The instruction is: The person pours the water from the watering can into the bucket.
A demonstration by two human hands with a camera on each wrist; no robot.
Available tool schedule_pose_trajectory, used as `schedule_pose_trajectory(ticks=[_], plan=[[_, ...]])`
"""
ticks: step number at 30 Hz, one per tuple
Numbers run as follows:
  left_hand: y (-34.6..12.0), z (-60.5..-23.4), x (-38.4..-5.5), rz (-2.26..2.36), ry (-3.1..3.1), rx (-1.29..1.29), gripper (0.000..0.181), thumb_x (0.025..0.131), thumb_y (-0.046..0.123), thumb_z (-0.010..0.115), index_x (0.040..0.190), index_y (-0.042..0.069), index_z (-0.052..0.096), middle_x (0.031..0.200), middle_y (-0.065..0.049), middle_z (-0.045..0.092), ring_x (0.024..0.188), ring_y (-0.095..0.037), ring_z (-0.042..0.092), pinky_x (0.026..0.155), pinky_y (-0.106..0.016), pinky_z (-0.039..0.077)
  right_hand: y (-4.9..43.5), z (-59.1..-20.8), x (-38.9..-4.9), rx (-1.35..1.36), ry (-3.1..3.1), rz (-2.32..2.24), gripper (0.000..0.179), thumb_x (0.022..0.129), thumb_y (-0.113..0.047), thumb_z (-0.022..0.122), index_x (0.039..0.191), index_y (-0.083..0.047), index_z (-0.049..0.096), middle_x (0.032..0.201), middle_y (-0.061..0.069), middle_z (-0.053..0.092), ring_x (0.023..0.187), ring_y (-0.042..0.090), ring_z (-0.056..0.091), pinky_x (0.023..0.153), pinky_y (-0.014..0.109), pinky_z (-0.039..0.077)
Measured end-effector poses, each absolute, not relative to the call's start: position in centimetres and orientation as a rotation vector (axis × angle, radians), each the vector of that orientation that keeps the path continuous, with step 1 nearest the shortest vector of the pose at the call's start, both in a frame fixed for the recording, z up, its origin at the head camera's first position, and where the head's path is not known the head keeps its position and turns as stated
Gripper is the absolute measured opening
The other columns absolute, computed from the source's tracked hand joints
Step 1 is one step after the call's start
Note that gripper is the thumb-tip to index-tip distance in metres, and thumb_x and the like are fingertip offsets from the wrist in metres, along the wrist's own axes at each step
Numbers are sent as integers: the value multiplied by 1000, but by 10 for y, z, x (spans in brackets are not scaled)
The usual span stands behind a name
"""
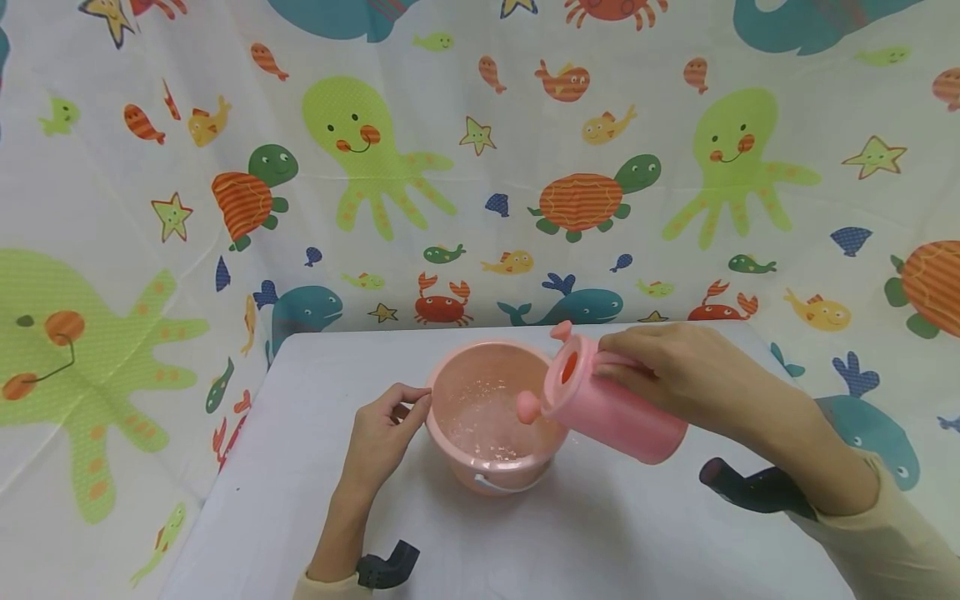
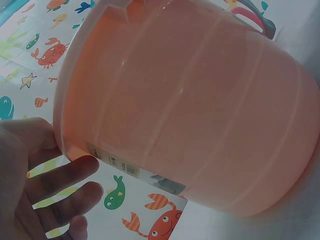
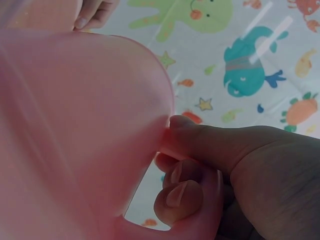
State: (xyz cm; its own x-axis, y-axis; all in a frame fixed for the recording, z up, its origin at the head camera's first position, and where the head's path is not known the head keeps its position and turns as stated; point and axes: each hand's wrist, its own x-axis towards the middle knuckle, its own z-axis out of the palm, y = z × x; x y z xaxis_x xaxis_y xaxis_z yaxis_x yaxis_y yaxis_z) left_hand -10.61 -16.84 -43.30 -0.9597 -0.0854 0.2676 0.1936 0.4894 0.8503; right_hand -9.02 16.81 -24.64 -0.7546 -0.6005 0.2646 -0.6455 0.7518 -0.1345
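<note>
A pink plastic bucket [image 1: 498, 471] stands on the table with clear, sparkling liquid inside and a white handle hanging at its front. My left hand [image 1: 386, 433] pinches the bucket's left rim between thumb and fingers; in the left wrist view, its other fingers spread below the rim. My right hand [image 1: 667, 362] grips the loop handle [image 3: 212, 200] of a pink watering can [image 1: 615, 408]. The can leans left, its round opening and one rounded end over the bucket's right side. I cannot tell whether liquid is coming out.
The white tabletop [image 1: 300, 467] spreads around the bucket. Behind and at the sides hangs a white curtain [image 1: 450, 83] printed with sea animals. A black wrist device [image 1: 390, 567] is on each forearm. A label [image 2: 130, 167] is on the bucket's outside.
</note>
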Motion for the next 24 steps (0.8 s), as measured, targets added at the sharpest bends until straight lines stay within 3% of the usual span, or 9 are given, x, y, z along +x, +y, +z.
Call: schedule_pose_trajectory(ticks=[16, 24], plan=[[-169, -433, -106, -1460, -2449, -119, 21, 96, 30, 68, 107, 14, 74, 98, 0, 78, 77, -15, 61, 63, -22, 50, 166, -244, -92, 974, -2784, 331, 27, 83, -16, 81, 109, -19, 73, 87, -9, 70, 75, 8, 60, 64, 23, 53], [-169, -434, -108, -1438, -2446, -118, 20, 96, 29, 68, 106, 14, 75, 96, 1, 78, 76, -15, 61, 62, -21, 49, 164, -243, -95, 976, -2796, 332, 21, 84, -17, 81, 103, -20, 72, 81, -10, 66, 71, 6, 58, 63, 22, 52]])
